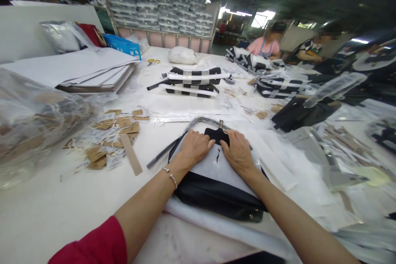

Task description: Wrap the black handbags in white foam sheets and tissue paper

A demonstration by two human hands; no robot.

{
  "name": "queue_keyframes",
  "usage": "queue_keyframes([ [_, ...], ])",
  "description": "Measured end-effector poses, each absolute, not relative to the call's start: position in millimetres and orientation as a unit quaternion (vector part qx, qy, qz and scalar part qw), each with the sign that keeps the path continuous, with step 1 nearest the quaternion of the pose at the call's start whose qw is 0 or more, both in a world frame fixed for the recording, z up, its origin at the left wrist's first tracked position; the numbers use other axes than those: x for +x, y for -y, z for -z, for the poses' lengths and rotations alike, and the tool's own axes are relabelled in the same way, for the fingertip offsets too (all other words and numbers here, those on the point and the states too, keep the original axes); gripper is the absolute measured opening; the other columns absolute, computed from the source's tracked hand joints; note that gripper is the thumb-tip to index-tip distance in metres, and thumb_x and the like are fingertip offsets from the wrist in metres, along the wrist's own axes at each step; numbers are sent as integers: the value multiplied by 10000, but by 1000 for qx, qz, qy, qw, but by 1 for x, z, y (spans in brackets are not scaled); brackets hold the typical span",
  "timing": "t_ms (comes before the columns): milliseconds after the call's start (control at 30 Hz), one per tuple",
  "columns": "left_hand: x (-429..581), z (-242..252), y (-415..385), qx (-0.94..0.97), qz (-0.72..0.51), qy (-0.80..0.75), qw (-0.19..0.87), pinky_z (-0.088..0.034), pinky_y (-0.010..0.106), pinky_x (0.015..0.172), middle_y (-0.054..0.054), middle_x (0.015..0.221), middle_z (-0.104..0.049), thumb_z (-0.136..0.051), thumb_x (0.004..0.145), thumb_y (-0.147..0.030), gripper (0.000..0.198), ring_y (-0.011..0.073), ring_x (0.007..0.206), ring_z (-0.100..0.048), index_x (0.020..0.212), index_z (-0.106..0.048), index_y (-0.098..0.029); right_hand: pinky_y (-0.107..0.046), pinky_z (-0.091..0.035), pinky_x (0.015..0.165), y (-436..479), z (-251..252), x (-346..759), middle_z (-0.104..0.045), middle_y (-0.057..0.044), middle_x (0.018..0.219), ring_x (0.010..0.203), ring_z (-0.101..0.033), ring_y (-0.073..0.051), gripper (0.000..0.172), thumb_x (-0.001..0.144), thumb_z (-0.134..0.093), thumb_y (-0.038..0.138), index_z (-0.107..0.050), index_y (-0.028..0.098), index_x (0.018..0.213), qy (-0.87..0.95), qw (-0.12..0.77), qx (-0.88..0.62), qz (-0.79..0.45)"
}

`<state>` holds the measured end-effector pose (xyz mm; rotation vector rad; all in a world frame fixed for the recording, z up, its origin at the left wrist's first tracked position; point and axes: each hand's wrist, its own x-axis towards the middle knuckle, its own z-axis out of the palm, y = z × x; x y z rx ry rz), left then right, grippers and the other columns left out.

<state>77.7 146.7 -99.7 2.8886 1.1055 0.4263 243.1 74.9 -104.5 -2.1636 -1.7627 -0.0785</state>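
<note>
A black bag [216,194] lies on the white table in front of me, with a pale grey sheet [213,165] over its upper part. My left hand [196,147] rests on the sheet's upper left, its fingers curled near the edge; what they grip, if anything, is hidden. On the upper right, my right hand [237,151] presses with its fingers bent over the edge beside a black tab [218,135] with a small metal piece. A wrapped strap [201,120] curves behind both hands. Under the bag's near side runs a white roll [222,223].
Brown tags [123,126] lie scattered at the left, near a stack of white sheets [74,66]. Wrapped black bags [193,76] are piled behind. A dark bag [305,111] stands at the right. Two people work at the far right.
</note>
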Motion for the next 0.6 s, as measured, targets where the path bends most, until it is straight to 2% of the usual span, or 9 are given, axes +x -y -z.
queue_keyframes([
  [133,77,102,-146,918,-146,-367,24,-428,424,840,132,819,-705,-440,1001,-427,377,295,851,-669,922,-656,-129,-443,-356,1098,-82,116,253,-532,-182,1405,1303,-477,-288,548,915,-476,298,-412,97,1421,649,217,-730,-14],
  [233,77,102,-145,911,-160,-379,31,-422,416,874,132,924,-688,-470,988,-432,332,292,917,-646,1044,-600,-132,-479,-377,1079,-86,118,257,-574,-171,1337,1258,-507,-304,572,878,-511,312,-435,123,1412,640,223,-734,-43],
  [300,76,102,-144,906,-172,-384,35,-417,403,897,131,1036,-666,-499,977,-420,319,289,988,-626,1123,-557,-142,-484,-395,1059,-85,116,257,-597,-151,1290,1218,-529,-302,572,854,-534,316,-457,149,1395,633,259,-728,-51],
  [367,75,102,-145,902,-187,-388,36,-410,393,924,142,1178,-625,-533,961,-398,382,294,1091,-594,1239,-488,-141,-467,-416,1037,-82,113,255,-621,-139,1245,1160,-564,-289,547,847,-547,332,-490,152,1360,619,312,-719,-54],
  [433,76,102,-146,897,-199,-392,41,-408,385,944,155,1257,-597,-559,946,-380,531,295,1162,-570,1373,-370,-127,-442,-449,991,-78,110,253,-661,-123,1150,1052,-609,-273,500,852,-563,370,-540,154,1302,602,358,-712,-51],
  [500,76,103,-148,894,-198,-397,56,-417,388,938,155,1175,-646,-567,938,-382,624,295,1113,-607,1427,-296,-104,-417,-477,930,-74,108,251,-685,-96,1028,948,-628,-258,420,857,-581,409,-606,173,1203,600,386,-699,-40],
  [600,77,104,-148,891,-187,-406,77,-439,415,901,142,946,-703,-552,930,-378,505,310,937,-666,1314,-423,-76,-378,-494,847,-70,107,249,-672,-69,896,850,-621,-234,271,876,-584,408,-673,196,1019,639,404,-655,-18],
])
